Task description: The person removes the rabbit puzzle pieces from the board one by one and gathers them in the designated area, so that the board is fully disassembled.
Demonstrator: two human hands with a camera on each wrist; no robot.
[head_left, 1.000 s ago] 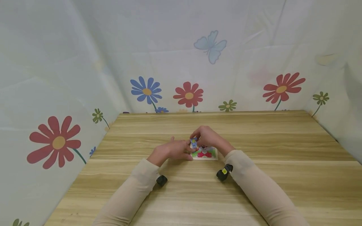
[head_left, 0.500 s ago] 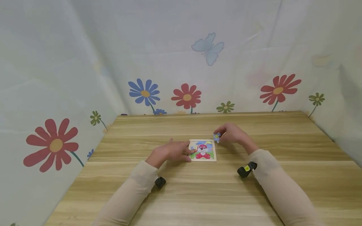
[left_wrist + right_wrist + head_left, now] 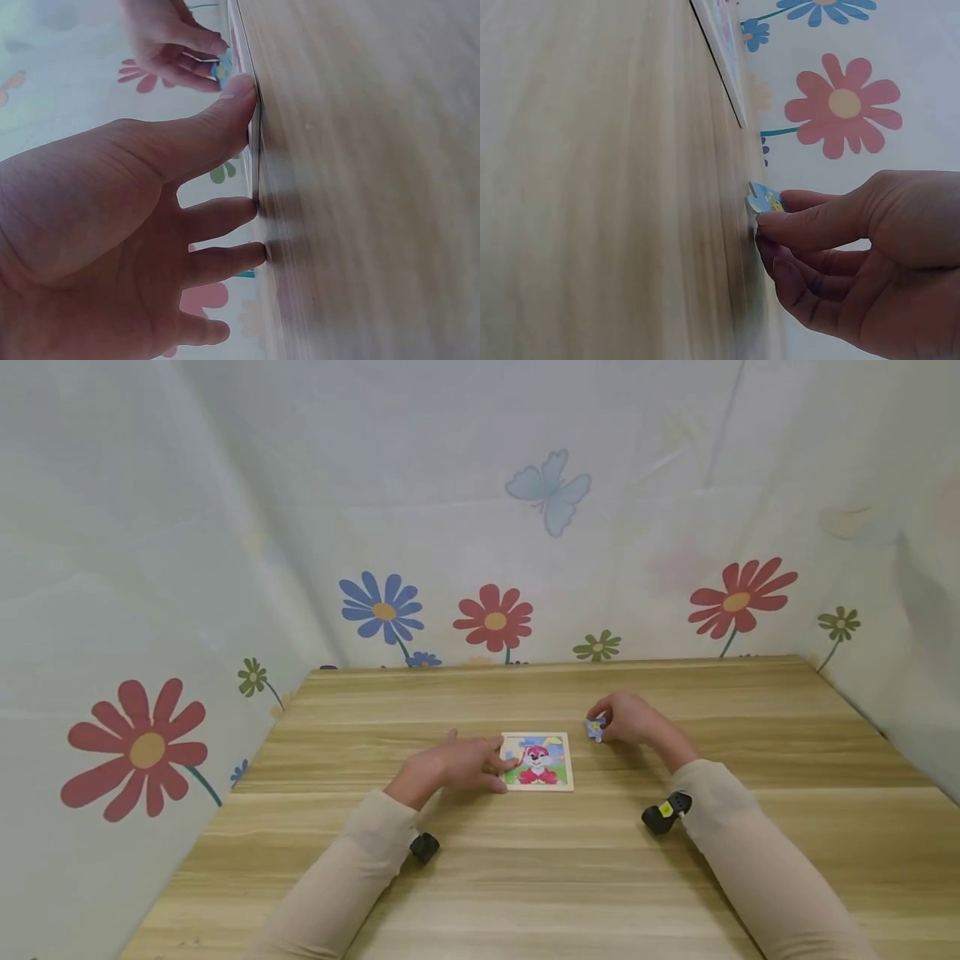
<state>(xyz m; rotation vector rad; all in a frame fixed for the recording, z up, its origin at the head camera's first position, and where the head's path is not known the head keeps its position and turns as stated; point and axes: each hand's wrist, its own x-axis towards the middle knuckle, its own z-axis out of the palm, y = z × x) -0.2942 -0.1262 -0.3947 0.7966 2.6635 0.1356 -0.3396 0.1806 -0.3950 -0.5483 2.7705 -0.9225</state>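
Observation:
A small square jigsaw puzzle [image 3: 538, 777] in a pale wooden frame lies flat on the table, showing a pink-and-white cartoon animal. My left hand [image 3: 468, 764] rests at its left side, fingers spread and mostly straight; the thumb [image 3: 238, 88] touches the frame's edge in the left wrist view. To the right of the frame, my right hand [image 3: 633, 718] pinches a blue puzzle piece [image 3: 596, 728] with a yellow mark between thumb and fingers. In the right wrist view, the piece [image 3: 765, 199] is held tilted close to the tabletop; whether it touches is unclear.
The wood-grain table [image 3: 480, 877] ends at a white curtain [image 3: 435, 460] printed with flowers and a butterfly, along the back and sides. A black wrist camera [image 3: 425, 847] hangs under the left sleeve, another black camera [image 3: 660, 817] under the right.
My right hand has moved right, off the upper left of the puzzle, carrying the blue piece past the frame's right side. The left hand has stayed at the frame's left edge.

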